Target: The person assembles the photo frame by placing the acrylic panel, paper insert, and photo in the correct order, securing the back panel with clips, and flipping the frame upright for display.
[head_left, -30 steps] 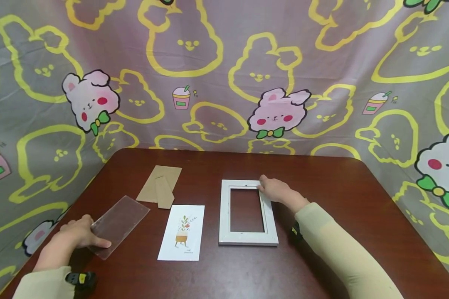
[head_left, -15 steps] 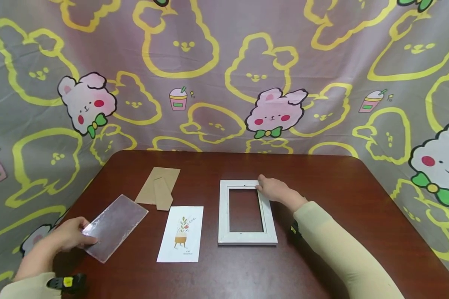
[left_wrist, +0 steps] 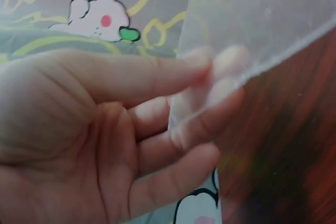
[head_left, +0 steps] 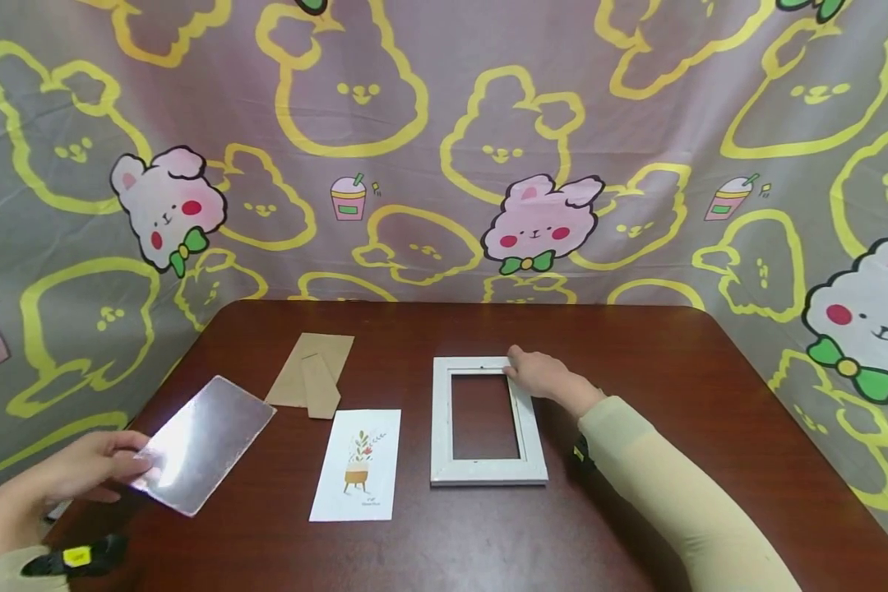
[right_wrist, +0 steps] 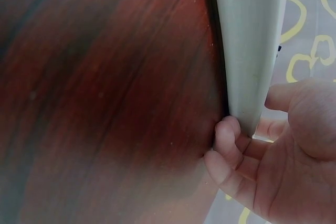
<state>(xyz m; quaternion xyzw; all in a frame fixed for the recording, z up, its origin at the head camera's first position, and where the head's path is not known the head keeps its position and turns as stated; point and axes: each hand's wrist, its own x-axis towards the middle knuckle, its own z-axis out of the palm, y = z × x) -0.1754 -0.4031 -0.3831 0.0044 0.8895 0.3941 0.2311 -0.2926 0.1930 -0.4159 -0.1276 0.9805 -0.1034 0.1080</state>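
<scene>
A clear rectangular sheet (head_left: 210, 444) is tilted up off the table at the left, catching the light. My left hand (head_left: 81, 473) pinches it by its near left corner; in the left wrist view the thumb lies over the clear sheet (left_wrist: 262, 19) and fingers show through from behind. A white picture frame (head_left: 444, 419) lies on the table right of centre, its opening bare. My right hand (head_left: 548, 376) grips its far right corner; in the right wrist view, fingers curl at the end of the white frame (right_wrist: 249, 40).
Between the sheet and the frame lies a white card with a potted plant print (head_left: 357, 464). Behind it sits a brown backing board (head_left: 284, 382) with its stand leg. A patterned cloth (head_left: 414, 123) hangs round the dark wooden table (head_left: 599, 337).
My left hand has moved left and lifted the clear sheet, tilting it. The right hand keeps its hold on the picture frame, which stays put. The head view has shifted slightly.
</scene>
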